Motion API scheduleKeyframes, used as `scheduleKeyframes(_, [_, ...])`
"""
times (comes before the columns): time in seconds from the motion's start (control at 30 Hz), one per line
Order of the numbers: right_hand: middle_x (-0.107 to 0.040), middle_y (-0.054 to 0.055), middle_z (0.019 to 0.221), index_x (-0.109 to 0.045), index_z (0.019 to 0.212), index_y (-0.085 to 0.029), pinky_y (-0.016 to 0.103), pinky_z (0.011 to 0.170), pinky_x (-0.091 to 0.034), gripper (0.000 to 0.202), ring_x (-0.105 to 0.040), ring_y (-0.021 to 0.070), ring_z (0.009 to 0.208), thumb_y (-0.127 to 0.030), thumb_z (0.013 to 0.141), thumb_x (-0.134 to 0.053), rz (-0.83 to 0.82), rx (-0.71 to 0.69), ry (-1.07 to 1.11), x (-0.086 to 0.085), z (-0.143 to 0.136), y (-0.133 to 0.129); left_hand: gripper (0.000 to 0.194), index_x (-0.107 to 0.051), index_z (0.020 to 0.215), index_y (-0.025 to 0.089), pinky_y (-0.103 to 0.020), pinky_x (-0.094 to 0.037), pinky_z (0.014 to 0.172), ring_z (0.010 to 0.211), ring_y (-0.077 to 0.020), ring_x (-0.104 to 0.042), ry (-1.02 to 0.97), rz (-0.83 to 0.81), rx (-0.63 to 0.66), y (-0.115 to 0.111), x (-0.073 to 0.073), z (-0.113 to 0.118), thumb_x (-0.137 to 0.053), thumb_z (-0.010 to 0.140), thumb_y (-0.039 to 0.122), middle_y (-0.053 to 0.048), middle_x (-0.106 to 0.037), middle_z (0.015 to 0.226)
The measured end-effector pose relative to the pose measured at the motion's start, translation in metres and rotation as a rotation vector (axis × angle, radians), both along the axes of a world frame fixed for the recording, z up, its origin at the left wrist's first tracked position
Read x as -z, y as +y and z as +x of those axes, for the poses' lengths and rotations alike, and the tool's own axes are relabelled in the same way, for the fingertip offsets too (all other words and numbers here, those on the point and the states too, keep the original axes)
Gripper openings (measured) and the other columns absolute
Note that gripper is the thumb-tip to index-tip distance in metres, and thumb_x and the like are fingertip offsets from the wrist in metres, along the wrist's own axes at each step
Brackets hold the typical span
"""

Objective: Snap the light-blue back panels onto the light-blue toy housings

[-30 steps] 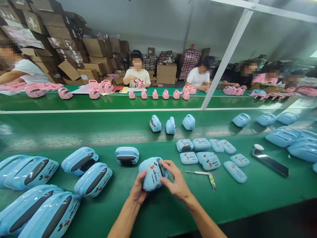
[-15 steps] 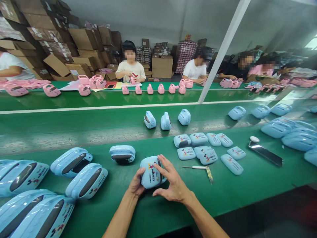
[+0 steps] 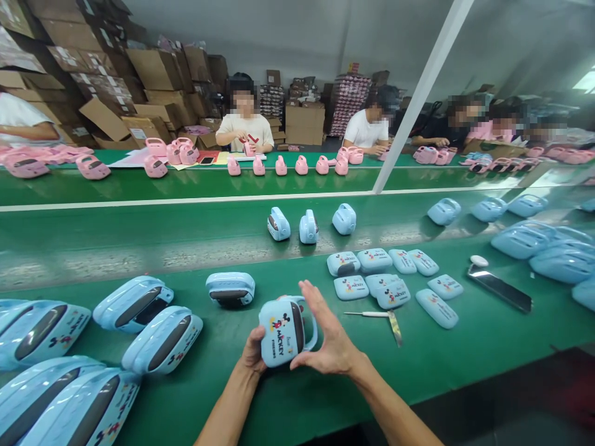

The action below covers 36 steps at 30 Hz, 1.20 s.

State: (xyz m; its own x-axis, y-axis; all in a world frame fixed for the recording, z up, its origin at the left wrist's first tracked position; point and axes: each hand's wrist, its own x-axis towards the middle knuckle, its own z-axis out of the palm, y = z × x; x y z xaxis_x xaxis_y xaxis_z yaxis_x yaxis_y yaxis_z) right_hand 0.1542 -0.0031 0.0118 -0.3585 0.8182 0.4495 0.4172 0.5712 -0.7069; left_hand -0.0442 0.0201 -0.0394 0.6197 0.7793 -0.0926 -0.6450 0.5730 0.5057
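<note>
Lower centre, the left hand [image 3: 253, 354] grips a blue case [image 3: 279, 337], fingers mostly hidden behind. The right hand [image 3: 335, 347] spreads a wide grip beside the handle [image 3: 315, 335], contact unclear. At lower left, blue units [image 3: 86, 412] are cut off.

The held blue case [image 3: 281, 333] seems to be of smooth plastic, with a soft shine. The table [image 3: 283, 402] has a smooth and slightly glossy surface, while the boxes [image 3: 304, 126] at the back are of cardboard and look matt.
</note>
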Motion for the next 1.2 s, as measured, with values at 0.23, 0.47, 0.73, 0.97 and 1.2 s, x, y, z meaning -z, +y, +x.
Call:
scheduleKeyframes(0.23, [-0.031, 0.012, 0.163, -0.022, 0.159, -0.030, 0.056, 0.121, -0.030, 0.110, -0.027, 0.0347, 0.151, -0.044, 0.071, -0.086, -0.139, -0.018, 0.076, -0.001, 0.016, -0.011, 0.100, -0.032, 0.154, 0.025, -0.061, -0.034, 0.113, 0.135, -0.0408, -0.050, -0.059, 0.027, 0.039, 0.002, 0.002, -0.009, -0.077, 0.070, 0.055, -0.014, -0.066, 0.136])
scheduleKeyframes(0.47, [-0.031, 0.018, 0.162, -0.029, 0.157, -0.026, 0.058, 0.121, -0.027, 0.111, -0.028, 0.0366, 0.151, -0.051, 0.066, -0.088, 0.031, -0.130, -0.157, 0.003, 0.003, 0.007, 0.064, -0.058, 0.136, 0.020, -0.048, -0.045, 0.108, 0.102, -0.0313, -0.072, 0.187, -0.130, -0.154, 0.002, 0.010, 0.009, -0.078, 0.076, 0.032, -0.007, -0.079, 0.100])
scheduleKeyframes(0.73, [-0.041, 0.022, 0.155, -0.032, 0.156, -0.025, 0.057, 0.116, -0.037, 0.111, -0.039, 0.0371, 0.145, -0.054, 0.064, -0.088, 0.064, -0.192, -0.155, 0.014, 0.013, 0.019, 0.059, -0.067, 0.122, 0.019, -0.047, -0.051, 0.097, 0.104, -0.0345, -0.070, 0.355, -0.128, -0.298, -0.004, -0.019, 0.027, -0.086, 0.067, 0.027, -0.011, -0.076, 0.110])
scheduleKeyframes(0.97, [-0.045, 0.020, 0.152, -0.037, 0.153, -0.029, 0.054, 0.112, -0.043, 0.104, -0.046, 0.0348, 0.140, -0.051, 0.066, -0.088, 0.025, -0.175, -0.199, -0.001, 0.027, 0.018, 0.069, -0.063, 0.120, 0.019, -0.040, -0.055, 0.088, 0.103, -0.0308, -0.068, 0.427, -0.048, -0.378, -0.006, -0.029, 0.034, -0.093, 0.058, 0.028, -0.009, -0.075, 0.109])
scheduleKeyframes(1.2, [-0.045, 0.021, 0.150, -0.040, 0.152, -0.027, 0.053, 0.110, -0.045, 0.105, -0.046, 0.0356, 0.139, -0.048, 0.063, -0.091, 0.007, -0.171, -0.228, -0.005, 0.026, 0.017, 0.066, -0.062, 0.116, 0.020, -0.036, -0.057, 0.082, 0.098, -0.0264, -0.069, 0.482, -0.086, -0.362, -0.006, -0.040, 0.037, -0.092, 0.058, 0.030, -0.006, -0.074, 0.104])
